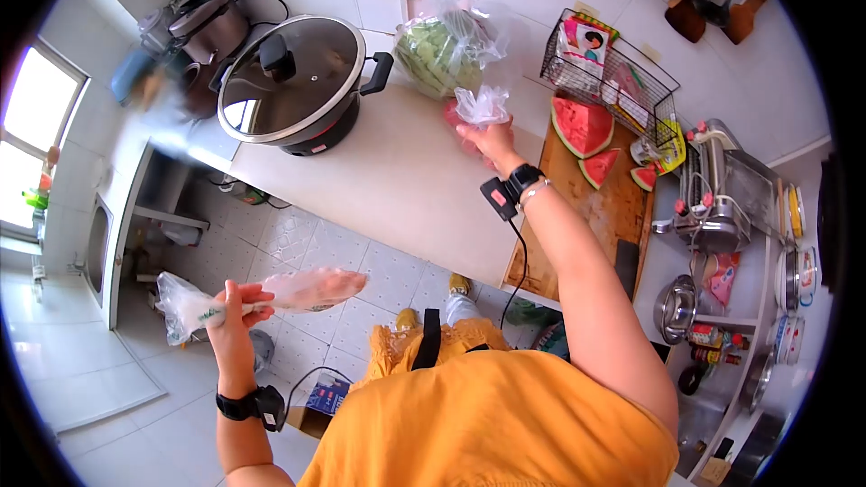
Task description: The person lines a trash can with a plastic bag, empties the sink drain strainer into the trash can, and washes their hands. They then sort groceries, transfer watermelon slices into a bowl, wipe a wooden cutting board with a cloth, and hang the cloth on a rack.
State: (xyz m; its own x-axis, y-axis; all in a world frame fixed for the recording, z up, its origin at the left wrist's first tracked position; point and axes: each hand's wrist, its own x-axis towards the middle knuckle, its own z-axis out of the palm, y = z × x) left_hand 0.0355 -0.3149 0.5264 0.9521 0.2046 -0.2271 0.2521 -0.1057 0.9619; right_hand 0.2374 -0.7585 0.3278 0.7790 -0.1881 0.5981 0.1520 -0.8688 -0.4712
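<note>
My left hand [236,311] is closed round the neck of a clear plastic bag [316,289], held out over the floor. Pale pink contents, like raw meat, fill the part to the right of my fingers; the loose bag top sticks out to the left. At the back of the counter, my right hand [492,140] grips a second plastic bag [462,126] with something red inside, its kind not clear. Its gathered top stands above my fingers. Just behind this bag lies a leafy green vegetable [439,52] in clear plastic.
A lidded electric pot [293,81] stands on the counter [397,189] to the left. Watermelon pieces [582,126] lie on a wooden cutting board [532,257] at right, below a wire basket [663,95]. Metal bowls [675,308] and shelves are further right.
</note>
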